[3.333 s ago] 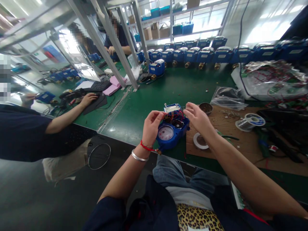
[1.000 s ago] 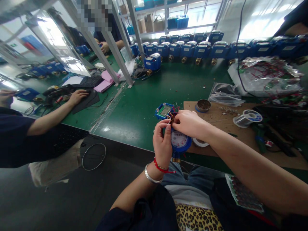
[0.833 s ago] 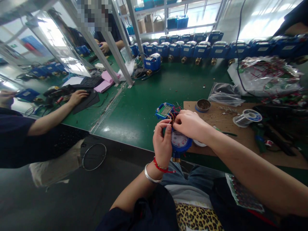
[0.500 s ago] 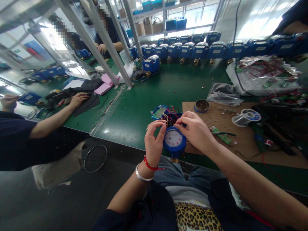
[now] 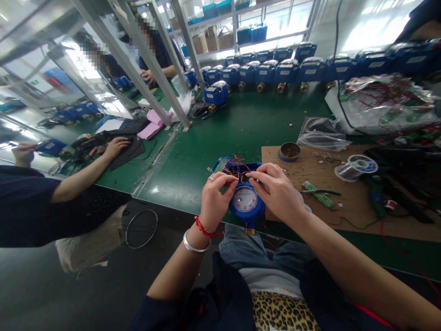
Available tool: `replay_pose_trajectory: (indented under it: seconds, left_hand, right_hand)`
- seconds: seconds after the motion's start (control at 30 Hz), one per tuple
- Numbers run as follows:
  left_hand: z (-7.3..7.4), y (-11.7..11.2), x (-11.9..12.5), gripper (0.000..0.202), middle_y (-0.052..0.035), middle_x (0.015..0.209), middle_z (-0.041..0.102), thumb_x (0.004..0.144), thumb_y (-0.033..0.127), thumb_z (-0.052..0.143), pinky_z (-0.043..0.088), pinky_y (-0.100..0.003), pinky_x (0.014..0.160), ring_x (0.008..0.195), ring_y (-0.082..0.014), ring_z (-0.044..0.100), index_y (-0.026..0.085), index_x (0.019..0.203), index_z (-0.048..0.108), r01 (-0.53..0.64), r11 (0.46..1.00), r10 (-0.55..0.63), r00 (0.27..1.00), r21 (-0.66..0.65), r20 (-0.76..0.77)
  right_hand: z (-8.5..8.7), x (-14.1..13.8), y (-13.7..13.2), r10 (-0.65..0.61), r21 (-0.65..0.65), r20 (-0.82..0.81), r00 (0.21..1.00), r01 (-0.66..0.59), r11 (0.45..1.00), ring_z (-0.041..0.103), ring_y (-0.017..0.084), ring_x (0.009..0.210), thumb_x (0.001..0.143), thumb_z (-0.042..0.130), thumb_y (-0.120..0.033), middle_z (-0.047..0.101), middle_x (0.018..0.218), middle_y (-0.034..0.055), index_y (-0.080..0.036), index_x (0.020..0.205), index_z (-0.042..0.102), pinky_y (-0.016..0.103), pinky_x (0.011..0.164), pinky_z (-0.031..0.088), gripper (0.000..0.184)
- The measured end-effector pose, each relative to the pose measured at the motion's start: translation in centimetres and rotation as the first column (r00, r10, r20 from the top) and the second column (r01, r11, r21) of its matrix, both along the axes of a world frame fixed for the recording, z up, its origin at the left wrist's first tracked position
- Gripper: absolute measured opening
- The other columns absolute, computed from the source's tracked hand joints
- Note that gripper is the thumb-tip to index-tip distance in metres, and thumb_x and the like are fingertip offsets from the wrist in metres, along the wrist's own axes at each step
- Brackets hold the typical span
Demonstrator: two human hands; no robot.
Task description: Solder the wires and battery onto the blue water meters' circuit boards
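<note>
A blue water meter [image 5: 245,198] with a round white dial sits at the bench's front edge, its brass end toward me. Behind the dial its blue housing stands open, with red, yellow and black wires [image 5: 237,162] showing. The opened lid with a green circuit board [image 5: 220,164] lies to the left of the housing. My left hand [image 5: 215,197] pinches thumb and forefinger together over the wires, left of the dial. My right hand [image 5: 275,188] also pinches, close to the left fingertips, at the housing's right side. What either pinch holds is too small to make out.
On the right, a brown board [image 5: 330,220] carries a tin [image 5: 289,151], a solder spool [image 5: 357,168], a green-and-white tube [image 5: 319,195] and a dark tool. Blue meters [image 5: 285,71] line the back. Bagged wires [image 5: 386,103] lie far right. A co-worker's arm [image 5: 89,168] rests at left.
Both pinched hands have drawn slightly closer together over the wires. The lid with the circuit board has shifted left, and the view has turned a little.
</note>
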State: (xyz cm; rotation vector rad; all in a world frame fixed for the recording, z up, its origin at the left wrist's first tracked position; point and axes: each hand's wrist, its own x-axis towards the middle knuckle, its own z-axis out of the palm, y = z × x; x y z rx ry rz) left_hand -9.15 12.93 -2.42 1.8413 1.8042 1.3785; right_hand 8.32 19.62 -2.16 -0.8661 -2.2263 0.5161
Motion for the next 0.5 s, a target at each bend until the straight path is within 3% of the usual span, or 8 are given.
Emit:
replay_pose_trajectory:
  seconds: [0.1, 0.23, 0.33, 0.5]
  left_hand:
    - [0.0, -0.2, 0.3, 0.012, -0.0026, 0.084, 0.065, 0.09, 0.028, 0.057, 0.046, -0.031, 0.078, 0.082, -0.017, 0.059, 0.02, 0.085, 0.066, -0.039, 0.999, 0.04, 0.998, -0.01, 0.049]
    - [0.1, -0.3, 0.8, 0.015, -0.0036, 0.086, 0.066, 0.092, 0.033, 0.055, 0.046, -0.031, 0.079, 0.083, -0.017, 0.06, 0.02, 0.089, 0.063, -0.071, 0.996, 0.079, 0.973, -0.045, 0.218]
    - [0.2, -0.5, 1.1, 0.016, -0.004, 0.088, 0.067, 0.094, 0.033, 0.052, 0.047, -0.031, 0.08, 0.084, -0.0164, 0.062, 0.02, 0.092, 0.061, -0.046, 0.997, 0.064, 0.946, -0.064, 0.317]
    - [0.9, -0.8, 0.8, 0.013, -0.0044, 0.089, 0.069, 0.093, 0.03, 0.053, 0.049, -0.031, 0.08, 0.084, -0.016, 0.064, 0.02, 0.093, 0.061, 0.008, 0.995, 0.027, 0.938, -0.099, 0.347]
  right_hand:
    - [-0.2, 0.0, -0.2, -0.009, -0.023, -0.045, 0.999, 0.008, 1.0, 0.054, 0.022, 0.104, 0.091, 0.049, -0.02, 0.06, 0.104, 0.0092, -0.021, 0.115, 0.065, 0.039, 0.096, 0.043, 0.029]
    - [-0.4, 0.0, -0.2, -0.02, -0.039, -0.075, 0.997, 0.017, 0.999, 0.053, 0.023, 0.113, 0.088, 0.05, -0.016, 0.059, 0.114, 0.01, -0.021, 0.113, 0.063, 0.042, 0.101, 0.041, 0.029]
    - [-0.8, 0.1, -0.2, -0.058, -0.039, -0.103, 0.993, 0.055, 0.998, 0.048, 0.023, 0.124, 0.087, 0.051, -0.017, 0.055, 0.128, 0.0119, -0.019, 0.115, 0.061, 0.044, 0.107, 0.038, 0.029]
    - [-1.6, 0.6, -0.5, -0.115, -0.104, -0.111, 0.987, 0.104, 0.989, 0.043, 0.025, 0.132, 0.089, 0.05, -0.022, 0.048, 0.139, 0.0137, -0.019, 0.125, 0.053, 0.049, 0.108, 0.039, 0.036]
